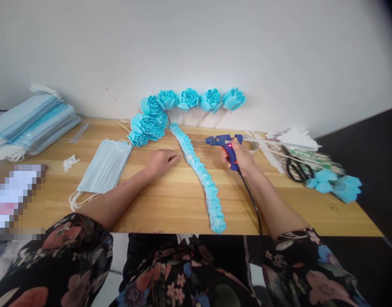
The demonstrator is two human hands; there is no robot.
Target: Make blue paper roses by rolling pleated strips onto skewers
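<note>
My right hand (242, 157) is wrapped round the grip of a blue hot glue gun (219, 140). Its nozzle points left, a red light glows on its side, and a black cord runs down from the handle. My left hand (164, 163) rests on the table with its fingers curled in, and I see nothing in them. Between the two hands lies a long strip of pleated light-blue material (198, 168), curving from the back towards the front edge. Left of the strip's far end is a cluster of blue fabric roses (147, 123).
More blue roses on sticks (189, 99) lean against the wall. A loose stack of face masks (101, 164) and bagged masks (32, 123) lie left, near a blurred phone (13, 196). To the right are black scissors (298, 168), blue petals (346, 187) and white scraps (294, 138).
</note>
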